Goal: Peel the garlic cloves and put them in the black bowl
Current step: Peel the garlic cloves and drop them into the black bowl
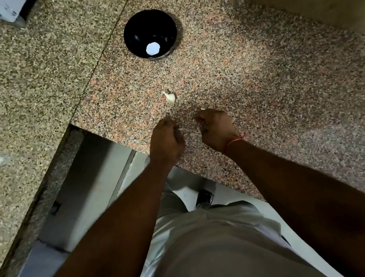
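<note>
Just beyond both hands' curled fingers [176, 129] lies a garlic clove [169, 97].

Black bowl [149, 28] glossy; speckled granite counter [250, 72] polished; garlic clove [170, 96] papery.

My head camera looks steeply down, close over my hands [190, 134], counter [267, 99] toward 12 o'clock, my legs at 6.

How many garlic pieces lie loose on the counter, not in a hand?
1. A garlic piece lies on the counter between the black bowl and the hands. More may be hidden inside the curled fingers.
</note>
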